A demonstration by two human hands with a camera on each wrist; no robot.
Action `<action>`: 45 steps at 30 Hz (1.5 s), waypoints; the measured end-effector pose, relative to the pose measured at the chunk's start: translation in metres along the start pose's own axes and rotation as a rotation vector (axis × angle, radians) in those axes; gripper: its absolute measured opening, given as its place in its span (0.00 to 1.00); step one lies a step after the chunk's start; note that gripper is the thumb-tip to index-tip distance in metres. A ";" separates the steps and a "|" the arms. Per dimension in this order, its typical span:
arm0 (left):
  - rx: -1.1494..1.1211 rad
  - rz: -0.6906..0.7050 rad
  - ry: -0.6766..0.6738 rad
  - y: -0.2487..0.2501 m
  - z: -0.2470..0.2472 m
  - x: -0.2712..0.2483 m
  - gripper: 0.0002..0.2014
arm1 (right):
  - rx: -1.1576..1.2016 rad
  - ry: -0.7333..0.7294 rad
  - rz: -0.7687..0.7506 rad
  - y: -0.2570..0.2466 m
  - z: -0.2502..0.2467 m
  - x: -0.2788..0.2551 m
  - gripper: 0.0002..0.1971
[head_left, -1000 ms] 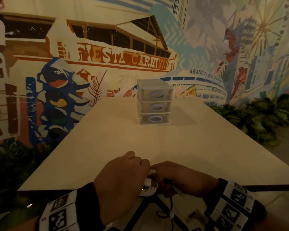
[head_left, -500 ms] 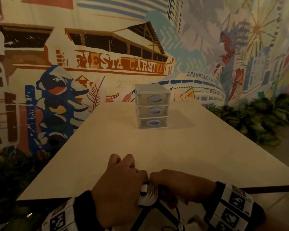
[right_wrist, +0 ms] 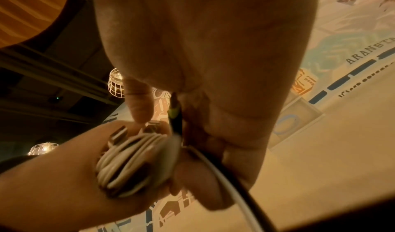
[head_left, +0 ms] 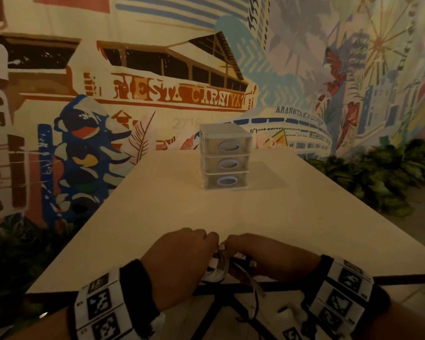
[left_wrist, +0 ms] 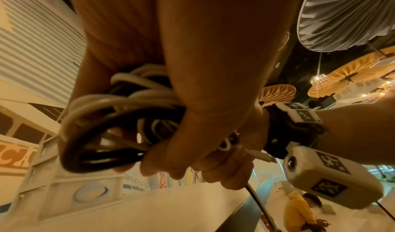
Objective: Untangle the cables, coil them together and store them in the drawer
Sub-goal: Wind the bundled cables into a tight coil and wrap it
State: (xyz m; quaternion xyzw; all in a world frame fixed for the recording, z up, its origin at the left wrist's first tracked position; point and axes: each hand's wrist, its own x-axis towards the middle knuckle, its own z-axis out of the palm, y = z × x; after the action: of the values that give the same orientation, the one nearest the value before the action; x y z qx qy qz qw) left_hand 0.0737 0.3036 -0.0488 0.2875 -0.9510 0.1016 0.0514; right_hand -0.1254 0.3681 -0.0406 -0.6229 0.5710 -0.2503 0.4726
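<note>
Both hands (head_left: 182,263) (head_left: 268,258) farther over table (head_left: 292,217) edge, fingers (left_wrist: 162,161) curled around cable coil (head_left: 216,268).

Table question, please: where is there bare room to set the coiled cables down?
The table is bare between the drawer unit and both hands, and on either side of it. The near edge is crowded: left hand and right hand hold the cables.

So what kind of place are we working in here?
Probably a café or event venue, not a home: a painted city mural covers the wall, pleated lamps hang overhead, and planter greenery edges the table.
</note>
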 end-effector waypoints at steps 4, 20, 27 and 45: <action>0.067 -0.059 -0.035 0.007 -0.010 0.002 0.11 | -0.245 -0.069 -0.020 -0.020 0.000 0.010 0.13; 0.073 -0.125 -0.030 0.020 -0.018 0.020 0.10 | -0.836 0.271 -0.095 -0.023 0.021 0.030 0.33; -0.018 -0.115 -0.031 0.011 -0.006 0.025 0.26 | -0.768 0.206 -0.161 -0.010 0.022 0.034 0.10; 0.158 -0.086 -0.003 0.013 -0.009 0.023 0.12 | -0.565 -0.093 0.107 -0.037 -0.002 0.030 0.10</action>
State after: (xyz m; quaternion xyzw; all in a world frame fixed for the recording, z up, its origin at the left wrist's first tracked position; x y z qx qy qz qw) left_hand 0.0471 0.3038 -0.0389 0.3315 -0.9268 0.1735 0.0313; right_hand -0.1024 0.3356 -0.0143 -0.7096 0.6279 -0.0274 0.3186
